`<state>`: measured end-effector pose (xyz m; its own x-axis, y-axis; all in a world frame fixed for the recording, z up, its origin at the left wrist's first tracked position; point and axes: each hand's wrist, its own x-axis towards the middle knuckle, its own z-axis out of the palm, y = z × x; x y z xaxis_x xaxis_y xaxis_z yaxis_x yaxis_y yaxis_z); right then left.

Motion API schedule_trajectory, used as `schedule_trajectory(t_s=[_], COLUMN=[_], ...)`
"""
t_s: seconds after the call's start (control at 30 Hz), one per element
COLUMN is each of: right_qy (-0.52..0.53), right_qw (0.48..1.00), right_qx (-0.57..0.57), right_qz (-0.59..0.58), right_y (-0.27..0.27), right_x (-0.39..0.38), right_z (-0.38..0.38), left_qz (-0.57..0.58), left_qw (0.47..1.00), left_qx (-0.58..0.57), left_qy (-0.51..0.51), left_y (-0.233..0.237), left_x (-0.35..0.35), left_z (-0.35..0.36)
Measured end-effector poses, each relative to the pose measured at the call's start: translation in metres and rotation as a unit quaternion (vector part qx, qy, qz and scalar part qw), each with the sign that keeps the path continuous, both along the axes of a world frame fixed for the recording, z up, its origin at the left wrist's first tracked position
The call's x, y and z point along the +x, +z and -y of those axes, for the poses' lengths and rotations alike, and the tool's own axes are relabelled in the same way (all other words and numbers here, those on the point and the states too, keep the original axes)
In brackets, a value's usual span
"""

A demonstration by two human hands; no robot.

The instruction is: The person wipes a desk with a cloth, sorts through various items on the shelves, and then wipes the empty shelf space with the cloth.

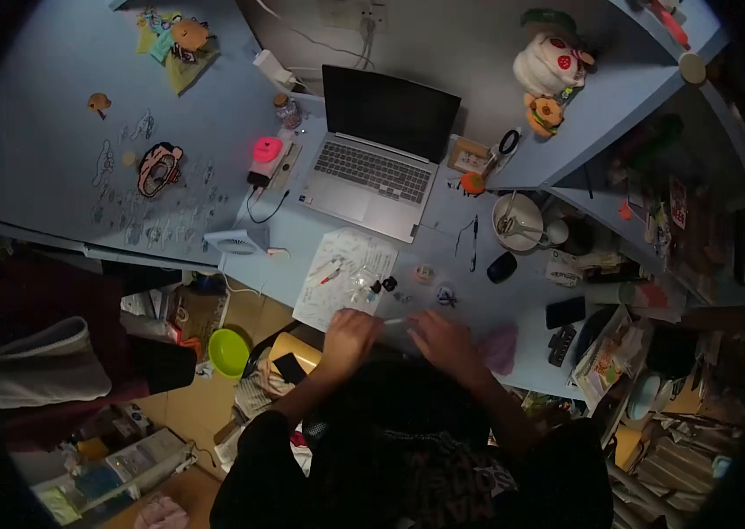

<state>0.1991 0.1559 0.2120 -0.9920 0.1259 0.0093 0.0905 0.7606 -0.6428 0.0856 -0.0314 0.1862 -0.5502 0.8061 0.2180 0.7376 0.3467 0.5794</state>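
My left hand (352,339) and my right hand (441,339) are close together at the front edge of the desk. A thin, whitish, stick-like piece (396,321) spans the gap between them, with the fingers of both hands closed on its ends. Its exact kind is too small to make out. Just beyond my left hand lies a paper sheet (317,304) covered in writing, bearing a red-and-white pen (330,276) and a clear plastic item (362,284). Small black pieces (388,284) rest beside the plastic. A small round container (423,274) sits beyond my right hand.
An open laptop (363,181) with a dark screen stands at the back. To the right are a bowl (500,212) with utensils, a black mouse (502,267), a dark phone (565,312) and a pink cloth (499,350). A small fan (237,242) stands left.
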Motion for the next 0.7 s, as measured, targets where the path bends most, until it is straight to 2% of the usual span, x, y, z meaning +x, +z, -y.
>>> schedule_trajectory(t_s=[0.03,0.07,0.13,0.17,0.23,0.3,0.37,0.43,0.6,0.7], right_qy=[-0.014,-0.012,0.012,0.011,0.037,0.013,-0.013,-0.041,-0.079,-0.104], right_qw=[0.999,0.999,0.994,0.994,0.999,0.999,0.999,0.990,0.987,0.986], right_qx=[0.016,0.015,0.020,0.021,0.029,0.035,0.041,0.065,0.068,0.067], right_qz=[-0.033,-0.031,0.109,0.110,-0.006,0.006,0.018,0.116,0.119,0.111], right_y=[-0.004,-0.004,-0.002,-0.009,-0.033,-0.045,-0.054,-0.056,-0.042,-0.044], right_x=[-0.003,-0.003,-0.002,0.001,0.015,0.028,0.040,0.051,0.066,0.071], right_z=[0.005,0.006,0.005,0.002,-0.006,-0.011,-0.017,-0.024,-0.034,-0.036], left_qz=[-0.041,-0.047,-0.091,-0.129,-0.154,-0.183,-0.188,-0.192,-0.199,-0.173], left_qw=[0.998,0.993,0.975,0.965,0.962,0.958,0.959,0.961,0.958,0.966], left_qx=[-0.025,-0.031,-0.054,-0.069,-0.067,-0.079,-0.082,-0.085,-0.107,-0.061], left_qy=[0.036,0.102,0.194,0.218,0.213,0.209,0.193,0.178,0.176,0.184], left_y=[-0.007,-0.034,-0.089,-0.109,-0.141,-0.176,-0.187,-0.194,-0.205,-0.204], left_x=[-0.013,-0.029,-0.063,-0.077,-0.094,-0.105,-0.107,-0.105,-0.099,-0.100], left_z=[0.011,0.024,0.046,0.053,0.062,0.067,0.065,0.061,0.062,0.063])
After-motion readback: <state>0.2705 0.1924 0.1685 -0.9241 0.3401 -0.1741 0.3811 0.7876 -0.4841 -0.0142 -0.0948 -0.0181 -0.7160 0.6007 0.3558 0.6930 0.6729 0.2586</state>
